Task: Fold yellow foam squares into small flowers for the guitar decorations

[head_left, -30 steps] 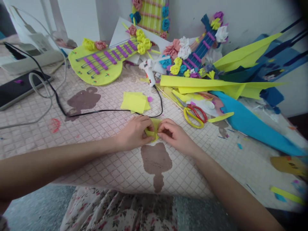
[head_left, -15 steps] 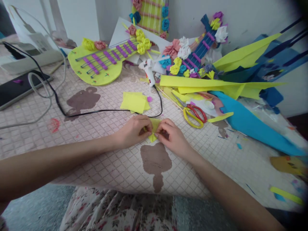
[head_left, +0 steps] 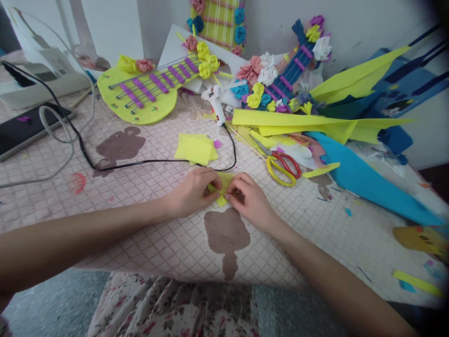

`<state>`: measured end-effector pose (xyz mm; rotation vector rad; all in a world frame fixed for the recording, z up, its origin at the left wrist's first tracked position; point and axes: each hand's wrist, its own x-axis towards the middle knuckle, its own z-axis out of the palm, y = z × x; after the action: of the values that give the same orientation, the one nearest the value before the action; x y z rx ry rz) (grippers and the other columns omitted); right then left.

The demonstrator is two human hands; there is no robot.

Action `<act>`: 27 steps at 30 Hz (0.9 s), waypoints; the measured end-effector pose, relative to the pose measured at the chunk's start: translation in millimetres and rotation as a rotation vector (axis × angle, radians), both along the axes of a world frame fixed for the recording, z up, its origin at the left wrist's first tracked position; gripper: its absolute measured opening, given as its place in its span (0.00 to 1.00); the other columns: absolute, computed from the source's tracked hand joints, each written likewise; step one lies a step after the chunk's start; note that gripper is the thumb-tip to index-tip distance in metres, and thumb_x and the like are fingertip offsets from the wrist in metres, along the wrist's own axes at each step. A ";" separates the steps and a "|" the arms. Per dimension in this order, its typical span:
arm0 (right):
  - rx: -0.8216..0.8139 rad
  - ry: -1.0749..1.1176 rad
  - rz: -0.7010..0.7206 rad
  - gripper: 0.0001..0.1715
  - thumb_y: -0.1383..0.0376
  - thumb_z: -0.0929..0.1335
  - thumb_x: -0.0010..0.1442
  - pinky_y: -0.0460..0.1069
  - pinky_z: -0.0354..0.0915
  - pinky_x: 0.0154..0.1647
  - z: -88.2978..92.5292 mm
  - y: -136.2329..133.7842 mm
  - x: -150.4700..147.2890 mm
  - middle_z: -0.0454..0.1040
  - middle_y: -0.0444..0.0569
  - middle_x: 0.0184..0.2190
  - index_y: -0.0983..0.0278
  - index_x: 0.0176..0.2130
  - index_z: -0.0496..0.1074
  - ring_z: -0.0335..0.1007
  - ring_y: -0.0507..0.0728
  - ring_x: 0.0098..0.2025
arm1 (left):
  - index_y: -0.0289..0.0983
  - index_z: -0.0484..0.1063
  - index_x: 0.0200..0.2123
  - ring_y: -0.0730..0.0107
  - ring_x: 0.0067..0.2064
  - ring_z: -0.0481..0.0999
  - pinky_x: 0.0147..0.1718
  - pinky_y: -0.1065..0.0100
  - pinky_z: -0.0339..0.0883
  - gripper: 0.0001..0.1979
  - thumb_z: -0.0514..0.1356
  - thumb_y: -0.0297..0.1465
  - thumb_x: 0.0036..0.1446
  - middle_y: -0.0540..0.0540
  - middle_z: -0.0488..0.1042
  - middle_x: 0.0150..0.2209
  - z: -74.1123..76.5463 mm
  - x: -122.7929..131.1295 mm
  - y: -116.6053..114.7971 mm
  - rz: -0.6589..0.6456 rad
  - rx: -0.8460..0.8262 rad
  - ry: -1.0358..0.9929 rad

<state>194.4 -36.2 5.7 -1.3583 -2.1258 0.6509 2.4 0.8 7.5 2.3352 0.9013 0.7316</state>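
Note:
A small piece of yellow crepe paper (head_left: 224,179) is pinched between my two hands, just above the patterned tablecloth (head_left: 150,243). My left hand (head_left: 196,189) grips its left side with thumb and fingertips, and my right hand (head_left: 251,199) does the same on the right. Gathered folds show where the fingertips meet, and a pointed end sticks out below them. My fingers cover part of the paper. Just beyond my hands lies a stack of yellow paper squares (head_left: 196,148).
A white glue gun (head_left: 216,105) stands behind the squares, its black cord (head_left: 147,162) running left across the table. Scissors (head_left: 280,169) lie to the right, near yellow sheets (head_left: 298,120) and blue paper (head_left: 372,182). A yellow paper guitar (head_left: 140,100) and a phone (head_left: 28,128) are further left.
Both hands stay in nearly the same place, pinching the yellow paper. The folds at the fingertips look slightly shifted; everything else lies as before.

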 end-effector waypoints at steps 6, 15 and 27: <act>0.007 0.002 -0.001 0.07 0.73 0.66 0.55 0.50 0.64 0.38 0.6 0.1 -0.8 0.64 0.47 0.35 0.61 0.30 0.63 0.64 0.55 0.38 | 0.35 0.69 0.31 0.68 0.35 0.70 0.37 0.67 0.64 0.04 0.57 0.22 0.50 0.47 0.71 0.31 -2.0 -1.2 0.8 -0.002 0.008 0.003; 0.010 0.013 -0.016 0.09 0.74 0.65 0.55 0.51 0.63 0.39 0.4 -1.4 -1.5 0.64 0.47 0.36 0.60 0.34 0.62 0.64 0.56 0.39 | 0.34 0.69 0.28 0.68 0.36 0.71 0.37 0.67 0.64 0.04 0.57 0.23 0.53 0.47 0.71 0.30 -0.6 -1.1 2.1 -0.057 0.006 0.001; 0.006 0.007 0.018 0.07 0.72 0.66 0.55 0.52 0.64 0.41 0.9 -0.8 -1.3 0.64 0.48 0.37 0.61 0.32 0.65 0.64 0.56 0.41 | 0.34 0.70 0.28 0.66 0.38 0.71 0.38 0.65 0.64 0.02 0.60 0.26 0.53 0.45 0.71 0.33 -3.4 -1.9 1.3 -0.063 0.029 0.019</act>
<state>193.2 -36.9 6.6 -1.3329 -2.1354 0.6552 0.6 2.1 4.1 2.3890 0.8265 0.7020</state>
